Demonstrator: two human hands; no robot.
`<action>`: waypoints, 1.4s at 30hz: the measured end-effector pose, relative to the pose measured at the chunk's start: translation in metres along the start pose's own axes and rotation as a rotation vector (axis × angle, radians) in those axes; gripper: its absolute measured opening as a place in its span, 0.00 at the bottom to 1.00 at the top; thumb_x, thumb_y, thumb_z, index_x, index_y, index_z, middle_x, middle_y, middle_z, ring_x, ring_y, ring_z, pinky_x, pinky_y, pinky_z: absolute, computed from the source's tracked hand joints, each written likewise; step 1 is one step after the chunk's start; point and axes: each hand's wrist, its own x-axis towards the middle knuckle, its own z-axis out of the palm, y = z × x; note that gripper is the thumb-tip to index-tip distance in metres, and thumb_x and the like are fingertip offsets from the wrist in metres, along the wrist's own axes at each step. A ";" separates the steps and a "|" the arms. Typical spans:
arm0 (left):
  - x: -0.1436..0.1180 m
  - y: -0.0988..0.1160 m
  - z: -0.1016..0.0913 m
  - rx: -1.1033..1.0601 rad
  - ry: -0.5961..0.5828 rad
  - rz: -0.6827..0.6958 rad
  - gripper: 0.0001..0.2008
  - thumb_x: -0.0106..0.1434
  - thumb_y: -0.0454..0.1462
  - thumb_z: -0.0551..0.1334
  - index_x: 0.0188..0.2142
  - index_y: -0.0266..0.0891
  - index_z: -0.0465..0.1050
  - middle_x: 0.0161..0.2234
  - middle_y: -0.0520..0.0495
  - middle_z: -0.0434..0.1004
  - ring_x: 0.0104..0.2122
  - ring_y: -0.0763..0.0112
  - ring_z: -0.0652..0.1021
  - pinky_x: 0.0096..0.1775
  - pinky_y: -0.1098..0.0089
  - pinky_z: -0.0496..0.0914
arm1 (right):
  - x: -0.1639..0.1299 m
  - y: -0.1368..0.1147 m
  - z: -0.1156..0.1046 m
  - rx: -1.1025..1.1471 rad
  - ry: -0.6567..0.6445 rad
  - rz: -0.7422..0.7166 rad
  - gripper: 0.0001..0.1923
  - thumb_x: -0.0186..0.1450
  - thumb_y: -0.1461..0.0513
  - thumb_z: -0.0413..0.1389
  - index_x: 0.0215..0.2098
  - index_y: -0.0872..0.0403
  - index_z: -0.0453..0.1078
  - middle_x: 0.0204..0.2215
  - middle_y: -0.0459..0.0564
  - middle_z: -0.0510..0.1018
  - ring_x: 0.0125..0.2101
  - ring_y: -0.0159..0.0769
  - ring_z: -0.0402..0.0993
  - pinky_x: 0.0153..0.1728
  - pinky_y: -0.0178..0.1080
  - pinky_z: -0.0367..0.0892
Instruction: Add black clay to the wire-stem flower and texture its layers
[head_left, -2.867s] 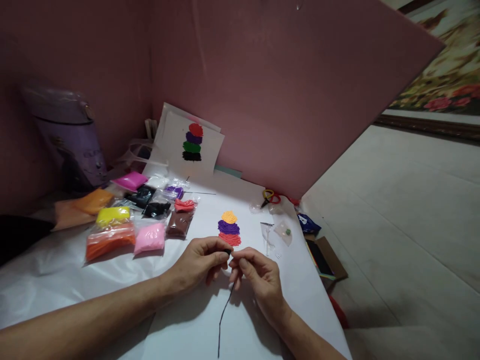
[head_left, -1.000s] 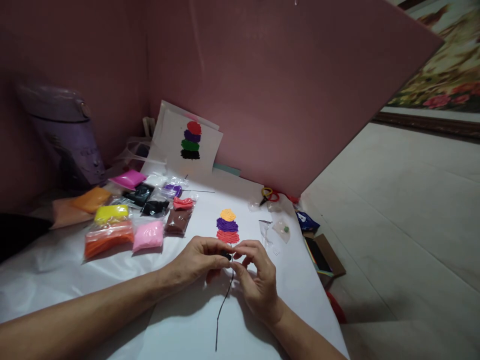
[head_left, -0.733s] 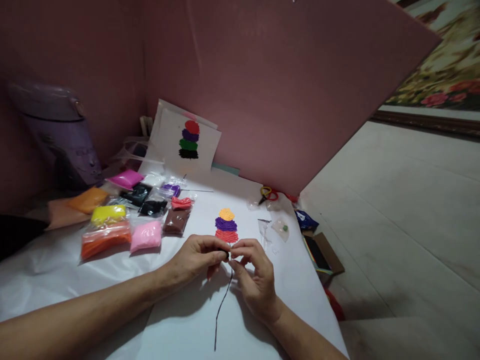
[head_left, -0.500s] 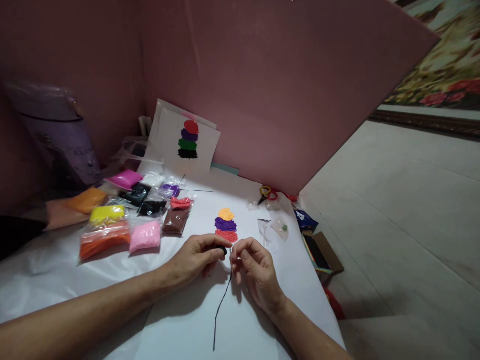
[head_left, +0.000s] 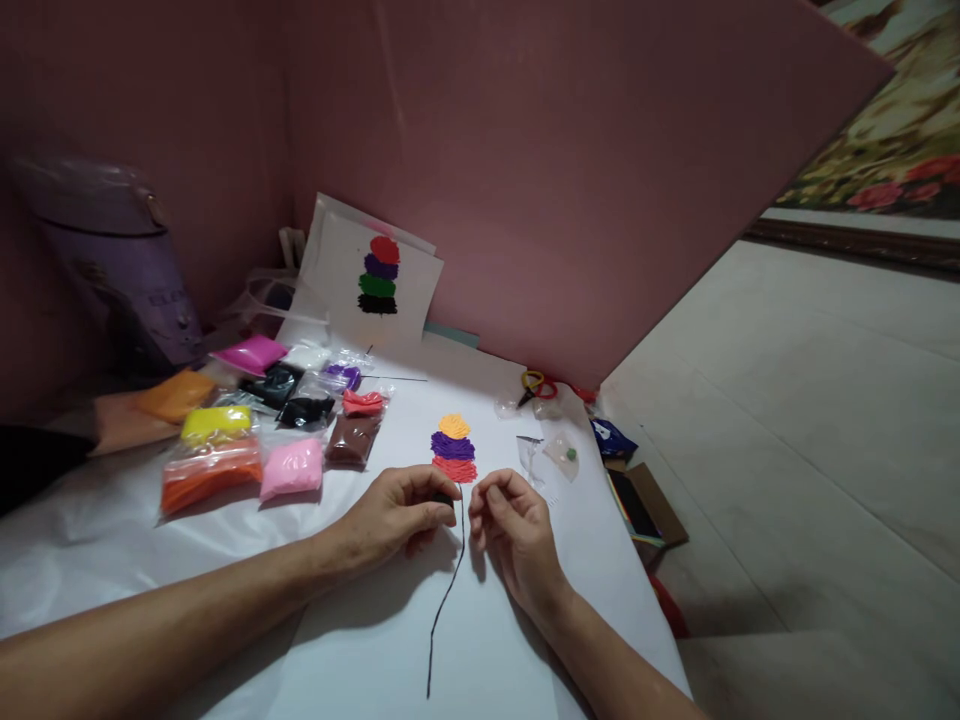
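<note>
A: How much room do the hands have, in the middle of the frame?

B: A narrow gap. The left hand (head_left: 409, 510) sits on one side and the right hand (head_left: 514, 530) on the other, apart, with the black line (head_left: 446, 595) running down the paper (head_left: 382, 650) between them.

A: What are they holding?

B: The left thumb and forefinger pinch a small black lump (head_left: 444, 499) — partly hidden by the fingers — near the line's upper end. The right fingers curl loosely; I cannot tell whether anything is between their tips.

A: And the edges around them?

B: Just above the fingertips is a stack of yellow-orange, purple and coral patches (head_left: 453, 448). Left of centre, the pink bag (head_left: 292, 470) and brown bag (head_left: 352, 443) lie near the left hand. The scissors (head_left: 538, 385) are well apart, right of centre, and the table's right edge slants down to the lower right.

A: The surface and the room?

B: White cloth (head_left: 52, 585), wrinkled at lower left. A sheet with four coloured bands (head_left: 412, 285) leans at upper centre-left, before a pink panel (head_left: 525, 180); pale floor tiles (head_left: 825, 400) fill the right — a framed picture (head_left: 885, 165) above them.
</note>
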 end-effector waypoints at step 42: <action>0.000 0.005 -0.001 -0.036 -0.096 -0.049 0.12 0.49 0.41 0.70 0.30 0.36 0.72 0.19 0.55 0.71 0.17 0.76 0.69 0.21 0.74 0.63 | -0.009 -0.001 0.002 -0.858 -0.054 -0.737 0.10 0.66 0.72 0.51 0.36 0.51 0.69 0.29 0.49 0.74 0.31 0.36 0.70 0.29 0.38 0.67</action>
